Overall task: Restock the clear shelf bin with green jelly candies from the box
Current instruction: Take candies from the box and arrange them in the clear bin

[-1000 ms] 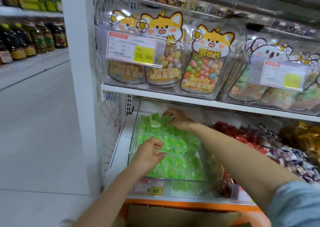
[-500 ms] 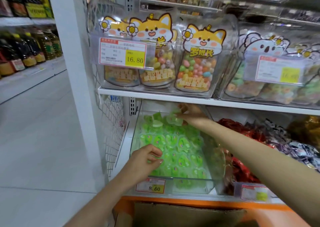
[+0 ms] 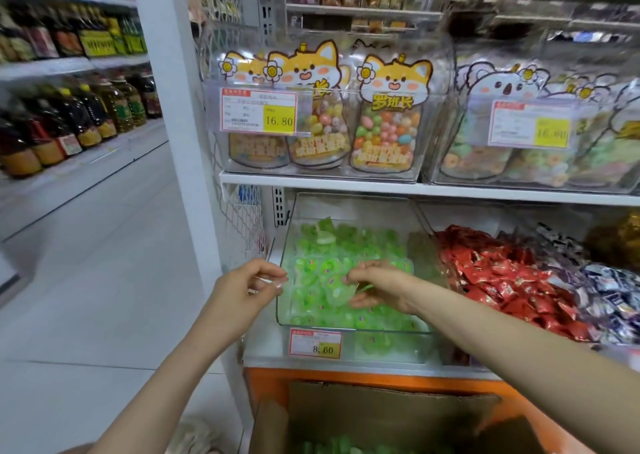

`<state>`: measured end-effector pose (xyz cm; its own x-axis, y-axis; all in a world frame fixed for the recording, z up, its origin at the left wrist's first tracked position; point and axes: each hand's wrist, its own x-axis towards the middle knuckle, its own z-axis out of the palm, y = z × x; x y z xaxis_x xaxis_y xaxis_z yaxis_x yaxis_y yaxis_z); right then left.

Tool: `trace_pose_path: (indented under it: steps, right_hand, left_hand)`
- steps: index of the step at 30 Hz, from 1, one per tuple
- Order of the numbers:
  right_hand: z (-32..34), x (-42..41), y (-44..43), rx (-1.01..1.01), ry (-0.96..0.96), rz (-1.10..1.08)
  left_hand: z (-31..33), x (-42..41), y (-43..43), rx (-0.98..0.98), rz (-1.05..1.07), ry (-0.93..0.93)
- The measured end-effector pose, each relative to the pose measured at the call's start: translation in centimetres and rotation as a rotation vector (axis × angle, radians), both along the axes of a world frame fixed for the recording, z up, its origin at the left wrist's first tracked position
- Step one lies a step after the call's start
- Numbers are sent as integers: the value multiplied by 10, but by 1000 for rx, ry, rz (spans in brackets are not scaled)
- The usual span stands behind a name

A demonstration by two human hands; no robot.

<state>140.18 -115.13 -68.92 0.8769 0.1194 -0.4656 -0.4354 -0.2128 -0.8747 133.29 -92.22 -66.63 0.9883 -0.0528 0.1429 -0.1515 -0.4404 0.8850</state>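
The right hand's [image 3: 381, 287] fingers [image 3: 363, 269] are curled, and with the thumb they pinch a green jelly candy [image 3: 341, 294], a translucent cup held just above the pile. The left hand's [image 3: 242, 290] fingers [image 3: 273, 275] are also curled, thumb and tips meeting at the near left corner of the clear shelf bin [image 3: 391, 330]. Something pale and see-through shows at the tips, but blur hides whether they grip the bin wall, a wrapper, or nothing.

The bin sits on the lower shelf [image 3: 263, 356] and is filled nearly to its rim with green jelly candies [image 3: 346, 245], heaped higher toward the far side. A red-edged price tag [image 3: 315, 344] reading 8.60 is fixed to its near face.

Both forearms reach in from the near edge, the right one crossing in front of the neighbouring bin of red-wrapped sweets [image 3: 512, 280]. Further right lie dark blue and white wrapped sweets [image 3: 609, 290].

Below the shelf's orange base [image 3: 346, 379] an open cardboard box [image 3: 381, 415] stands near the person, with more green candies [image 3: 339, 446] showing at its bottom.

On the upper shelf [image 3: 346, 183] stand clear bins of fox-printed candy bags [image 3: 388, 124], one with a 16.80 tag [image 3: 259, 114]. A white upright post [image 3: 173, 107] frames the left side, and oil bottles [image 3: 86, 114] line the far left aisle.
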Motion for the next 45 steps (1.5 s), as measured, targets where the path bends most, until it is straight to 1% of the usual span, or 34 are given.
trace_pose_path:
  steps: [2, 3, 5, 6, 8, 9, 13, 15, 21, 26, 29, 31, 34, 36, 38, 39, 40, 45]
  right_hand:
    - [-1, 0, 8, 162, 131, -21]
    - [-2, 0, 12, 209, 176, -28]
    - [-8, 2, 21, 243, 240, -61]
    - [-11, 2, 25, 218, 258, -81]
    - [-17, 3, 33, 121, 261, -113]
    - [-19, 3, 37, 110, 257, -131]
    - [-24, 7, 49, 254, 252, -211]
    - [-26, 9, 55, 294, 251, -223]
    - [-30, 8, 69, 257, 213, -313]
    - [-29, 9, 74, 264, 213, -312]
    - [-27, 8, 70, 220, 213, -255]
    - [-23, 6, 61, 108, 187, -185]
    - [-9, 4, 40, -144, -3, -55]
    - [4, 8, 24, -347, -230, 28]
    - [18, 19, 8, -630, -515, 101]
    - [24, 25, 0, -751, -621, 144]
    - [27, 34, -6, -828, -685, 190]
    - [32, 78, -4, -942, -728, 483]
  left_hand:
    - [2, 8, 3, -1, 36, -10]
    - [3, 12, 4, -11, 43, -8]
    - [5, 20, 3, -38, 42, 0]
    - [6, 22, 1, -45, 40, 2]
    - [7, 27, -2, -46, 35, 1]
    - [7, 28, -3, -42, 32, -3]
    - [7, 32, -3, -42, 32, -14]
    - [8, 33, -2, -39, 39, -21]
    - [8, 33, -1, -38, 42, -30]
    - [7, 35, -3, -35, 41, -39]
    - [8, 35, -5, -45, 39, -53]
    - [9, 35, -8, -56, 38, -63]
    - [10, 37, -16, -71, 22, -71]
    - [9, 39, -24, -64, 10, -69]
    - [7, 43, -32, -39, -5, -61]
    - [5, 44, -37, -25, -15, -55]
    - [2, 45, -42, -11, -25, -49]
    - [-11, 53, -59, 96, -26, -66]
